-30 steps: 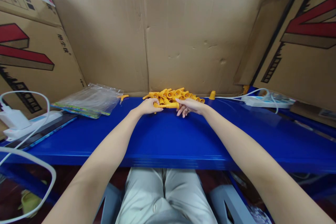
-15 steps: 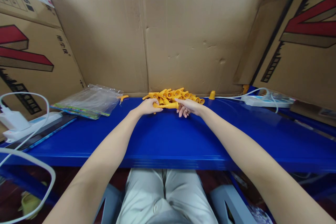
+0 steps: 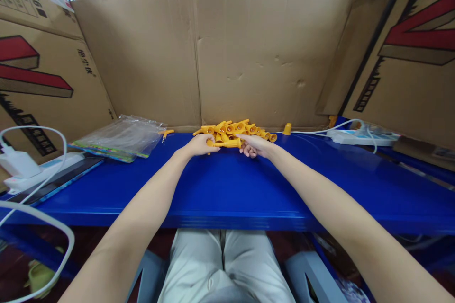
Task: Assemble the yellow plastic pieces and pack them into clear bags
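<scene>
My left hand is closed around the left end of a yellow plastic cup-ended piece, which lies level between both hands. At its wider right end, the curled fingers of my right hand pinch it between thumb and fingertips. Right behind the hands is a pile of similar yellow cup-ended pieces, several with their round mouths facing me. A yellow T-shaped handle with a thin spiral tip lies off to the left. One yellow cup stands apart on the right.
Clear plastic bags lie on the blue table at left, near a dark flat tablet-like device and a white charger. A white power strip with cables sits at right. Cardboard walls enclose the back and sides.
The fingers of my right hand have curled in slightly at the cup end. Otherwise both hands and the held piece stay in nearly the same place.
</scene>
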`<state>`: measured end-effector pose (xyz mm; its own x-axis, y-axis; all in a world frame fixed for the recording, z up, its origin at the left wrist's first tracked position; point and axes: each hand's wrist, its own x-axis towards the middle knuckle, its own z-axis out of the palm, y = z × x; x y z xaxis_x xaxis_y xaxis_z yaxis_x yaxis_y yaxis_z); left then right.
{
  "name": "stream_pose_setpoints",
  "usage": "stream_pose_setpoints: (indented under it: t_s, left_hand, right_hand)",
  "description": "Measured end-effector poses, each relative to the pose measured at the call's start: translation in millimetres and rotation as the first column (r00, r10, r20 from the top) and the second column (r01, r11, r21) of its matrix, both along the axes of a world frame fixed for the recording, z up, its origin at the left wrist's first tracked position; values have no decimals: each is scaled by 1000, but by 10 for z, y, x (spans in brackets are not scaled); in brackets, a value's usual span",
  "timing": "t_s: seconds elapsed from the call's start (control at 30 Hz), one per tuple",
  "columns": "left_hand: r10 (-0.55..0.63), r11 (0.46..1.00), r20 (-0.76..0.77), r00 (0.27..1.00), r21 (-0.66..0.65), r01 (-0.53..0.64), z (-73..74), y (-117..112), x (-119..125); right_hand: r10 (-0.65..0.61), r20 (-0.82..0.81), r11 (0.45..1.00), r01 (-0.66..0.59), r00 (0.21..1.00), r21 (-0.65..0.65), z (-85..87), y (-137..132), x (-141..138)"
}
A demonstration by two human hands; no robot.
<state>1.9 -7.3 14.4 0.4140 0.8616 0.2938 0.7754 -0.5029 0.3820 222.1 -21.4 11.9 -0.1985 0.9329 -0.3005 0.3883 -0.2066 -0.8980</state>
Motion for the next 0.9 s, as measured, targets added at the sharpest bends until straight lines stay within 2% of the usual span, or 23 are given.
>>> stream_pose_setpoints:
  t_s: [0.2, 0.27, 0.33, 0.4, 0.47, 0.7, 0.9]
  left_hand:
    - [18, 1000, 16, 1000, -17, -17, 16, -19, 13]
    - [27, 999, 15, 1000, -34, -26, 35, -47, 20]
    - [34, 998, 15, 999, -49, -33, 54, -75, 26]
    - [34, 998, 15, 999, -62, -33, 65, -93, 29]
    - [29, 998, 16, 999, -61, -28, 69, -97, 29]
    - [1, 999, 8, 1000, -40, 0, 55, -72, 17]
    - [15, 999, -13, 1000, -30, -15, 42, -48, 13]
  right_hand:
    - [127, 27, 991, -126, 992, -36, 60, -7, 85]
    - [177, 11, 984, -177, 984, 17, 85, -18, 133]
    - [206, -3, 971, -204, 979, 124, 95, -27, 170]
    - [213, 9, 956, -211, 977, 203, 91, -32, 189]
    - [208, 29, 953, -209, 978, 219, 82, -35, 193]
    - [164, -4, 966, -160, 986, 205, 69, -44, 147]
    - [142, -80, 983, -131, 987, 131, 54, -14, 133]
